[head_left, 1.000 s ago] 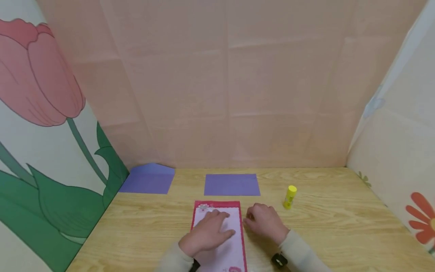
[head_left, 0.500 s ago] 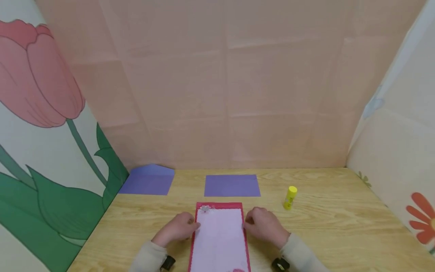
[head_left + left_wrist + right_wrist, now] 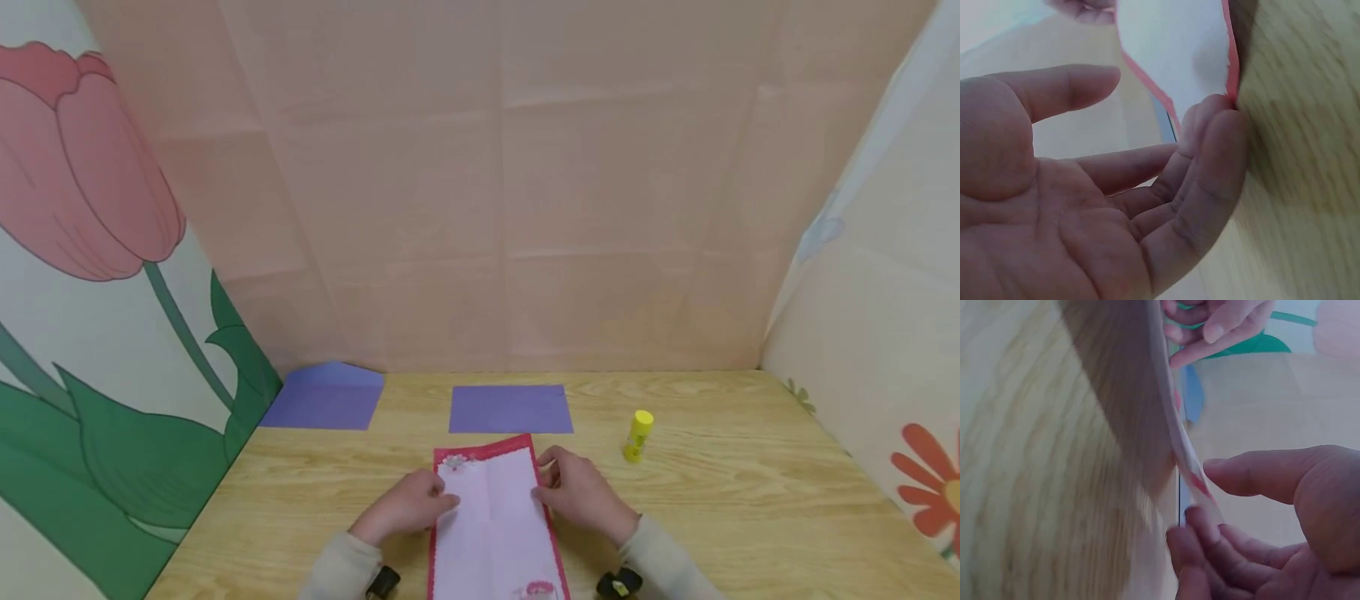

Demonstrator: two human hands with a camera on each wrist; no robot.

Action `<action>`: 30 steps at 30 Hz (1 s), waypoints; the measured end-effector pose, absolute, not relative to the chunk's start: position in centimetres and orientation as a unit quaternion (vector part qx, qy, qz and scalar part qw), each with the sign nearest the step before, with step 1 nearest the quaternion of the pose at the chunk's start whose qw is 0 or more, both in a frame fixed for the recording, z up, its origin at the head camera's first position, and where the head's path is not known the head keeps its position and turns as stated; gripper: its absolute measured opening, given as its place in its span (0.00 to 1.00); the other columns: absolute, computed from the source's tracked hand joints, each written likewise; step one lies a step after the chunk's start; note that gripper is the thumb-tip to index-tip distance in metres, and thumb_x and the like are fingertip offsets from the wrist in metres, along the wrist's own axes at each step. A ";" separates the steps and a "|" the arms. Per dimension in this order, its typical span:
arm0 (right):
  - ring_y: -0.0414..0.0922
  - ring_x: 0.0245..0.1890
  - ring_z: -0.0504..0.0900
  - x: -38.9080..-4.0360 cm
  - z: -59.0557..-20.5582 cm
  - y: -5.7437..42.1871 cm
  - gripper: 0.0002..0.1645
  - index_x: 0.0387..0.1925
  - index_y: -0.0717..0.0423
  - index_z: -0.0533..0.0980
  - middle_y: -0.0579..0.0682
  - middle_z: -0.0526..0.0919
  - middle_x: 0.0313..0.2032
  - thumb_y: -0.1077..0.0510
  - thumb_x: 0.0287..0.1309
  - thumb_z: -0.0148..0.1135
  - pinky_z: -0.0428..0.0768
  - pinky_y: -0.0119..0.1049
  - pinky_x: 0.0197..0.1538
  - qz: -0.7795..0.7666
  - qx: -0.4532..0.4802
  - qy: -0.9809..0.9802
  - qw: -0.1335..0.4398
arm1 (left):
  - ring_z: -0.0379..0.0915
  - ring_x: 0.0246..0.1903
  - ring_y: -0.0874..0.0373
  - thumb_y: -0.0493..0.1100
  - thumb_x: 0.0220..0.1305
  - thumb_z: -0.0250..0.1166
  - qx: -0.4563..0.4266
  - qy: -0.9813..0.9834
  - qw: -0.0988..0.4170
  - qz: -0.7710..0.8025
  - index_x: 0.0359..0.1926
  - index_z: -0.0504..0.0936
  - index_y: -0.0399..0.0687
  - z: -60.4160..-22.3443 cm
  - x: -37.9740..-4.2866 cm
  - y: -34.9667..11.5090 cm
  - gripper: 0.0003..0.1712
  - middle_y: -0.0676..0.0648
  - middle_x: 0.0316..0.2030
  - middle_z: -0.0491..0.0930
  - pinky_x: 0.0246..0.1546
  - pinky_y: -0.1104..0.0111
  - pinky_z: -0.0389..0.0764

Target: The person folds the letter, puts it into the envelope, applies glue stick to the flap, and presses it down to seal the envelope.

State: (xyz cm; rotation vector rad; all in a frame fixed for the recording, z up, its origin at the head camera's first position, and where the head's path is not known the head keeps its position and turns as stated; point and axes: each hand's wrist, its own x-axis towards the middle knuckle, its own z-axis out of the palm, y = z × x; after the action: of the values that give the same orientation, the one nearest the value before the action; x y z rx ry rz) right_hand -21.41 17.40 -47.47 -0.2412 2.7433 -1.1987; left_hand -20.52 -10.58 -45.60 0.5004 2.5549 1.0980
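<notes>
A white paper sheet (image 3: 487, 517) with a pinkish-red border lies in front of me, a faint crease down its middle. A small flower decoration marks its top left corner and a pink one its lower part. My right hand (image 3: 585, 496) pinches its right edge, which is raised off the table; the right wrist view has the paper (image 3: 1179, 437) between thumb and fingers. On the left edge, my left hand (image 3: 405, 504) touches the sheet with its fingertips (image 3: 1219, 125), while the thumb (image 3: 1079, 87) stands apart from them in the left wrist view.
Behind the sheet lies a purple paper rectangle (image 3: 512, 409). A purple envelope (image 3: 326, 404) with its flap up is at the back left. A yellow glue stick (image 3: 638, 436) stands on the wooden table (image 3: 735, 492) to the right. A pinkish backdrop (image 3: 495, 208) rises behind.
My left hand moved off the sheet's top to its left edge. The sheet's right side has come up with my right hand, tilting the sheet.
</notes>
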 end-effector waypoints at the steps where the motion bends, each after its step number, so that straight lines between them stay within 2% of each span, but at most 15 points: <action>1: 0.43 0.27 0.76 -21.5 -47.4 17.4 0.23 0.49 0.63 0.75 0.48 0.80 0.29 0.62 0.53 0.73 0.78 0.35 0.30 -0.413 -0.075 0.905 0.076 | 0.58 0.13 0.62 0.45 0.68 0.63 0.177 0.895 0.154 0.379 0.15 0.63 0.50 -45.6 -20.5 -10.5 0.25 0.55 0.12 0.61 0.18 0.69 0.63; 4: 0.43 0.27 0.76 -21.6 -47.4 17.5 0.28 0.53 0.64 0.73 0.49 0.79 0.29 0.62 0.53 0.73 0.78 0.36 0.30 -0.442 -0.062 0.890 0.096 | 0.58 0.13 0.61 0.47 0.67 0.63 0.180 0.899 0.151 0.370 0.16 0.64 0.49 -45.7 -20.6 -10.3 0.25 0.55 0.12 0.61 0.18 0.69 0.63; 6: 0.44 0.27 0.76 -21.6 -47.2 17.6 0.27 0.53 0.65 0.74 0.50 0.79 0.29 0.62 0.54 0.72 0.78 0.36 0.30 -0.463 -0.055 0.878 0.103 | 0.60 0.13 0.61 0.46 0.67 0.64 0.178 0.897 0.152 0.376 0.19 0.67 0.45 -45.7 -20.6 -10.3 0.23 0.54 0.14 0.62 0.18 0.68 0.64; 9: 0.44 0.29 0.77 -21.6 -47.0 18.0 0.18 0.49 0.64 0.77 0.51 0.79 0.31 0.63 0.57 0.69 0.78 0.37 0.30 -0.485 -0.059 0.866 0.107 | 0.62 0.14 0.60 0.46 0.68 0.64 0.157 0.889 0.153 0.403 0.37 0.75 0.32 -45.8 -20.6 -10.4 0.17 0.51 0.17 0.67 0.19 0.67 0.66; 11: 0.45 0.32 0.77 -21.7 -46.8 18.3 0.12 0.45 0.61 0.79 0.51 0.79 0.32 0.63 0.60 0.67 0.80 0.37 0.31 -0.502 -0.058 0.856 0.107 | 0.65 0.15 0.59 0.45 0.68 0.63 0.141 0.883 0.146 0.424 0.53 0.70 0.27 -45.9 -20.6 -10.5 0.25 0.49 0.20 0.71 0.19 0.67 0.67; 13: 0.45 0.33 0.77 -21.8 -46.5 18.7 0.08 0.42 0.59 0.80 0.51 0.79 0.34 0.61 0.62 0.67 0.80 0.38 0.32 -0.514 -0.054 0.850 0.105 | 0.67 0.17 0.59 0.46 0.69 0.63 0.125 0.877 0.137 0.443 0.64 0.63 0.25 -46.1 -20.8 -10.7 0.34 0.48 0.25 0.76 0.20 0.66 0.69; 15: 0.45 0.34 0.78 -21.9 -46.2 19.0 0.09 0.43 0.60 0.80 0.52 0.80 0.36 0.59 0.63 0.67 0.81 0.38 0.32 -0.533 -0.050 0.839 0.100 | 0.71 0.21 0.58 0.46 0.70 0.63 0.123 0.875 0.123 0.452 0.65 0.62 0.24 -46.2 -21.0 -10.9 0.35 0.47 0.29 0.79 0.23 0.65 0.73; 19: 0.47 0.33 0.78 -22.1 -45.8 19.7 0.14 0.45 0.64 0.77 0.53 0.81 0.38 0.58 0.63 0.68 0.81 0.40 0.32 -0.565 -0.068 0.818 0.080 | 0.78 0.30 0.54 0.45 0.71 0.61 0.131 0.862 0.115 0.476 0.61 0.70 0.25 -46.5 -21.4 -11.0 0.28 0.42 0.37 0.82 0.29 0.64 0.78; 24: 0.49 0.34 0.79 -22.3 -45.4 20.4 0.16 0.45 0.65 0.75 0.55 0.81 0.37 0.57 0.63 0.67 0.83 0.43 0.35 -0.583 -0.093 0.803 0.076 | 0.78 0.32 0.52 0.45 0.72 0.60 0.119 0.852 0.094 0.501 0.58 0.75 0.29 -46.4 -22.0 -11.0 0.23 0.42 0.38 0.80 0.27 0.63 0.79; 28: 0.48 0.34 0.80 -22.3 -45.1 20.7 0.17 0.46 0.66 0.74 0.56 0.80 0.39 0.57 0.64 0.67 0.84 0.42 0.35 -0.592 -0.111 0.794 0.078 | 0.77 0.31 0.54 0.49 0.73 0.60 0.098 0.841 0.098 0.523 0.63 0.72 0.33 -46.3 -22.3 -11.1 0.27 0.44 0.40 0.80 0.26 0.61 0.79; 30: 0.48 0.34 0.80 -22.2 -44.9 20.8 0.18 0.46 0.67 0.74 0.57 0.80 0.39 0.57 0.64 0.67 0.84 0.42 0.35 -0.595 -0.116 0.791 0.078 | 0.76 0.28 0.55 0.48 0.73 0.60 0.098 0.824 0.110 0.546 0.64 0.71 0.35 -46.3 -22.4 -11.1 0.27 0.44 0.38 0.82 0.25 0.61 0.77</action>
State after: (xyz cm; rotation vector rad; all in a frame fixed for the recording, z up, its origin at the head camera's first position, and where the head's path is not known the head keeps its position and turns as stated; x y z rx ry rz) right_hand -22.25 20.81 -44.94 -0.3475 2.3697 -1.7818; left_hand -22.42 -11.12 -46.30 0.2873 2.4230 1.6057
